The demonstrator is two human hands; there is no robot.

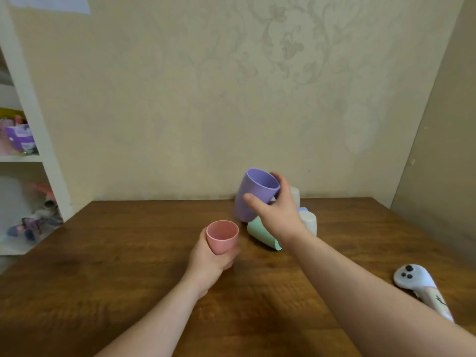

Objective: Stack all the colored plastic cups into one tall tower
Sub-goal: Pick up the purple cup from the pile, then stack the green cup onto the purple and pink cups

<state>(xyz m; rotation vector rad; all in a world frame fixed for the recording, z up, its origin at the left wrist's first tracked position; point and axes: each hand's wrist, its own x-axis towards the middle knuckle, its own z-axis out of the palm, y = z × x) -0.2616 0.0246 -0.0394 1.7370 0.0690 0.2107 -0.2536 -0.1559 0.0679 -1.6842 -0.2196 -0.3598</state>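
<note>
My left hand (210, 258) grips a pink cup (222, 237) upright near the middle of the wooden table (128, 253). My right hand (277, 212) holds a purple cup (253, 194), lifted off the table and tilted, mouth up and to the right, behind and to the right of the pink one. Under my right hand a green cup (260, 233) lies on its side. Two white cups (310, 221) (295, 194) and a bit of a blue cup (303, 209) show behind my wrist, partly hidden.
A white game controller (417, 282) lies on the table at the right, beside my right forearm. A white shelf unit (33, 124) with toys stands at the left. A papered wall closes the table's far edge and right side.
</note>
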